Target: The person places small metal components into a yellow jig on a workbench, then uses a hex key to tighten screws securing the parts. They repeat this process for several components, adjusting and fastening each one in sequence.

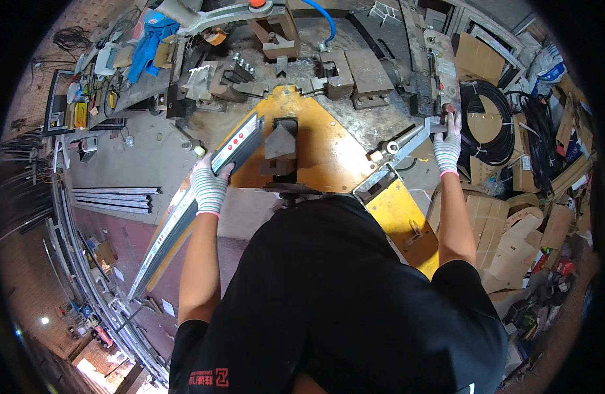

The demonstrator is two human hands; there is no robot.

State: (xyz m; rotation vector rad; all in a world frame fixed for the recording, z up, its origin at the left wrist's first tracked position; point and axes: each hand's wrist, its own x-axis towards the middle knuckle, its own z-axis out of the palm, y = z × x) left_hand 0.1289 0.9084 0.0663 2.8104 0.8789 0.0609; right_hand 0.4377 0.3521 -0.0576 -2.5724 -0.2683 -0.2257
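Observation:
My left hand (209,186), in a striped grey-white glove with bare fingertips, is closed round a long metal profile (174,223). The profile slants along the machine's yellow left arm, its upper end near the clamping blocks. Red spots dot its light, film-like face. My right hand (448,148), gloved alike, reaches to a control panel (445,69) at the right. Its stretched fingertips are at a reddish round button (449,108), apparently touching it. Between the hands is the machine's yellow V-shaped table (332,148) with a dark pointed block (281,146) in the middle.
Steel clamp blocks (371,79) stand at the back of the machine. Coiled black tubing (502,121) and cardboard (486,226) crowd the right. Several profiles (115,197) lie on the floor at left, near a cluttered bench (135,92). A yellow arm (401,220) extends toward me.

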